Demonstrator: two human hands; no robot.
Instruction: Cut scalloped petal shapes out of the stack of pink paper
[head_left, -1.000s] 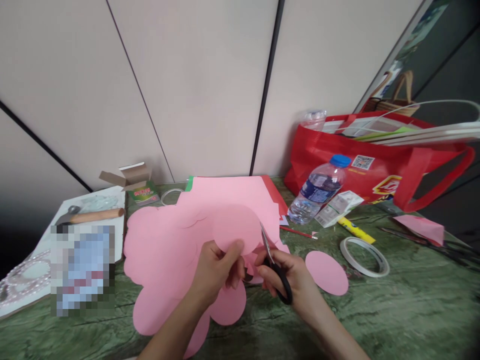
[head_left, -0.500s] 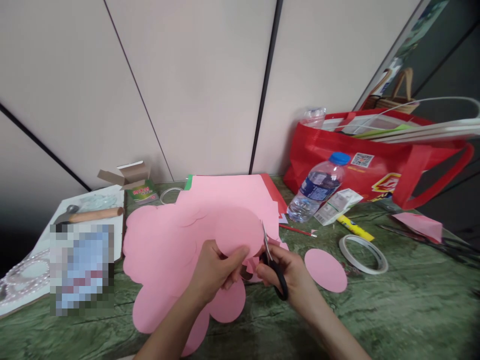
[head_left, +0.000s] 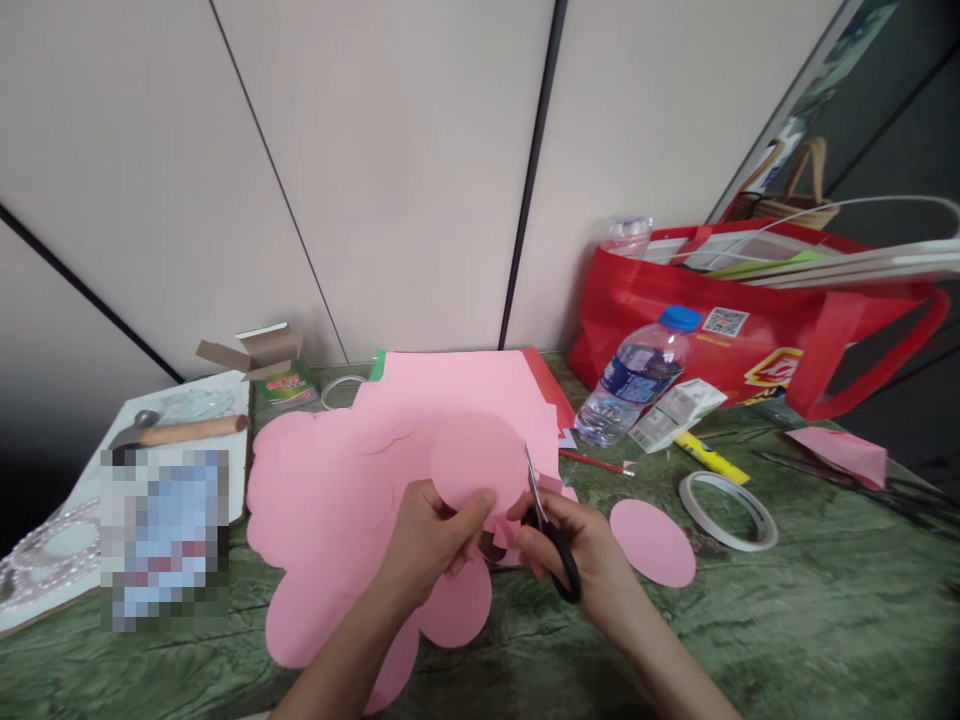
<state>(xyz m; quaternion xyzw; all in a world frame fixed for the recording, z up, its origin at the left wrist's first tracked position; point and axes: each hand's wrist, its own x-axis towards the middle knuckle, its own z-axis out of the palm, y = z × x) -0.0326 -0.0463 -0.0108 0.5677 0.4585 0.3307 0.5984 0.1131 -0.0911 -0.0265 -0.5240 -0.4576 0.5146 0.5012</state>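
My left hand (head_left: pixel 442 535) pinches the lower edge of a round pink paper piece (head_left: pixel 477 455) between thumb and fingers. In my right hand (head_left: pixel 574 545) is a pair of scissors (head_left: pixel 555 548) with black handles, its blades pointing up beside the right edge of that paper. Whether the blades touch the paper I cannot tell. Beneath both hands lie overlapping pink paper circles (head_left: pixel 315 510) and pink sheets (head_left: pixel 457 378). Small pink scraps lie close to the scissors. A separate pink paper circle (head_left: pixel 652 543) rests to the right of my right hand.
Right of the papers are a water bottle (head_left: pixel 634 375), a small white box (head_left: pixel 675 415), a yellow glue stick (head_left: pixel 712 458), a tape roll (head_left: pixel 727 510) and a red bag (head_left: pixel 675 290). On the left, a wooden-handled hammer (head_left: pixel 191 430) lies on a white board; a green box (head_left: pixel 283 385) stands behind.
My right hand and the scissors have shifted slightly right, away from the paper's edge. My left hand holds the round paper in nearly the same place.
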